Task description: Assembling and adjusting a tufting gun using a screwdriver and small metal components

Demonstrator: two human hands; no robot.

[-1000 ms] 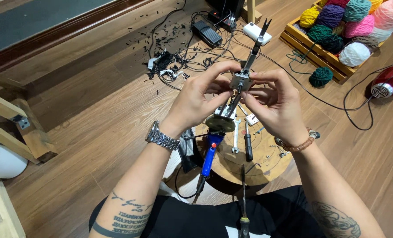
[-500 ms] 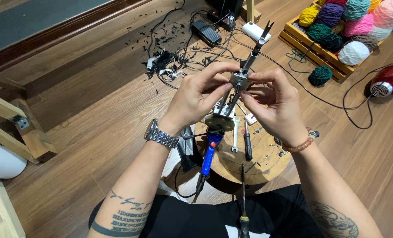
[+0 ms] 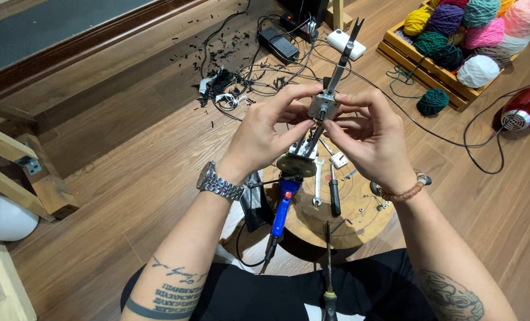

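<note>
Metal tool (image 3: 324,107) (forked tip up) pinched between left hand (image 3: 265,134) and right hand (image 3: 369,139).

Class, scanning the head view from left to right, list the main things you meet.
White container → wristwatch → left hand → metal mechanism → right hand → green yarn ball → red vacuum cleaner.
</note>
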